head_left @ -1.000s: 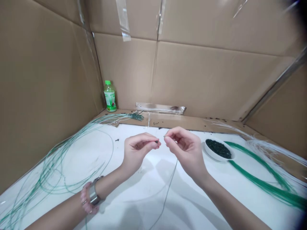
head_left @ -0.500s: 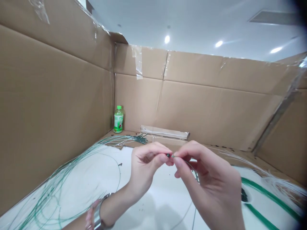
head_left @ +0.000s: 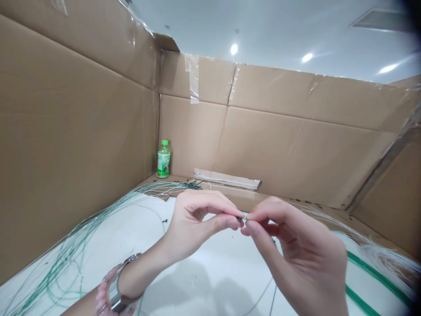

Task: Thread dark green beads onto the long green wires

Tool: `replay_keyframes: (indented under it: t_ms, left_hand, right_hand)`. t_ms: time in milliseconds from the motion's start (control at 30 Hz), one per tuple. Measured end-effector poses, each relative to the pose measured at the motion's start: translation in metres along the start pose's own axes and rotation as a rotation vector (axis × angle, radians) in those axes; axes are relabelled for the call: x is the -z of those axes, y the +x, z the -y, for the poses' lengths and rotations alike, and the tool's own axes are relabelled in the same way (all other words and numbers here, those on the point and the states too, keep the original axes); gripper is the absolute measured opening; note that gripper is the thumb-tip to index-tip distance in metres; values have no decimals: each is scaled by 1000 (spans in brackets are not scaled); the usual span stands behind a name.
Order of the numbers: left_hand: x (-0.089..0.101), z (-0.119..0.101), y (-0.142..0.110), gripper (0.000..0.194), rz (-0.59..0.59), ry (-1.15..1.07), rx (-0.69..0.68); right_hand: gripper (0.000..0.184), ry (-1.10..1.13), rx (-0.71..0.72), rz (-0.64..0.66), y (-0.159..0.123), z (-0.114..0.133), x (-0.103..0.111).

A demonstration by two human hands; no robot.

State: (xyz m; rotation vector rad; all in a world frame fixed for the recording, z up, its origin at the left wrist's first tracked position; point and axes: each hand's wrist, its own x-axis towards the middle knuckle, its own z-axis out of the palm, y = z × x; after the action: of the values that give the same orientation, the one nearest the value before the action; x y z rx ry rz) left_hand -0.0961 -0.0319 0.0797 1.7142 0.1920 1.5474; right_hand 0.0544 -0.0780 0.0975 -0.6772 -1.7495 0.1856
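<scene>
- Left hand (head_left: 197, 224): clenched in a fingertip pinch on a dark green bead (head_left: 242, 218), held in mid-air above the table (head_left: 210, 281).
- Right hand (head_left: 292, 250): pinched against the bead's far end; grip on bead or pale strand too small to tell.
- Pinch: apparently dictated by the bead's tiny size.
- Green wires (head_left: 66, 250): loose, left of both hands.
- Bottle (head_left: 163, 160): capped, upright, in the far corner of the cardboard walls (head_left: 92, 131).

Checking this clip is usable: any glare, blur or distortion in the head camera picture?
In the head view, the ceiling lights are small bright spots, the cardboard wall bows from wide-angle distortion, a dark blur fills the top right corner, and the left hand and right hand cast soft shadows on the white tabletop.
</scene>
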Motion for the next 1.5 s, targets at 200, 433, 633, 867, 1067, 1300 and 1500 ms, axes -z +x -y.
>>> replay_keyframes:
  t_ms: [200, 433, 633, 867, 1067, 1300, 1500]
  left_hand:
    - [1, -1, 3, 13, 14, 7, -61]
    - [5, -1, 3, 13, 50, 72, -92]
    - [7, 1, 3, 10, 60, 117, -88]
    - [6, 3, 3, 8, 68, 124, -79]
    - [10, -5, 5, 5, 146, 397, -165]
    - [13, -18, 6, 5, 215, 583, -240]
    - [11, -18, 7, 7, 216, 629, -278]
  right_hand:
    - [17, -21, 32, 28, 0, -2, 1]
    - [16, -84, 49, 42, -1, -3, 5]
    - [14, -128, 83, 64, -2, -6, 8]
    - [14, -192, 104, 97, 1, -5, 10]
    - [13, -380, 190, 204, 0, -3, 18]
    - [15, -138, 72, 106, -2, -9, 13]
    - [16, -52, 26, 89, -4, -10, 8]
